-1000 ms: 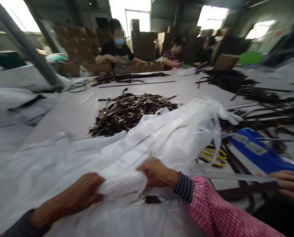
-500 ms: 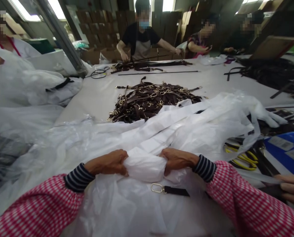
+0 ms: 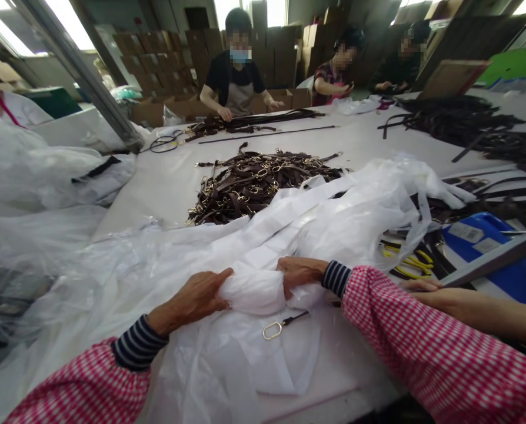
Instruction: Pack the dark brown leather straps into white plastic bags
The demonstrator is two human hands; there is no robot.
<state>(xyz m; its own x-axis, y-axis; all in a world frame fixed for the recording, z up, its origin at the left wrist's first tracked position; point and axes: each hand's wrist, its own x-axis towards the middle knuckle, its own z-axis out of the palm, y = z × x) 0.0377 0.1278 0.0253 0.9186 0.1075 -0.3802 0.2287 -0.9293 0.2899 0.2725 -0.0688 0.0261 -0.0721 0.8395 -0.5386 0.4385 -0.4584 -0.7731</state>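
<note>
My left hand [image 3: 196,297] and my right hand [image 3: 298,274] both clutch a bunched roll of white plastic bags [image 3: 256,288], one hand at each end. The rest of the white plastic [image 3: 342,224] spreads away across the table toward the far right. Just below the roll lies a short dark strap with a gold ring [image 3: 278,327]. Both my sleeves are pink check with striped cuffs.
A heap of dark straps with gold buckles [image 3: 254,185] lies beyond the plastic. Yellow-handled scissors [image 3: 406,262] and a blue tray [image 3: 501,247] sit at right, where another person's forearm [image 3: 475,306] rests. More strap piles [image 3: 466,126] lie far right. Several people work at the table's far side.
My left hand has come up to the bunched plastic and both hands have closed on it. The neighbour's arm at right has reached further in. The view has steadied.
</note>
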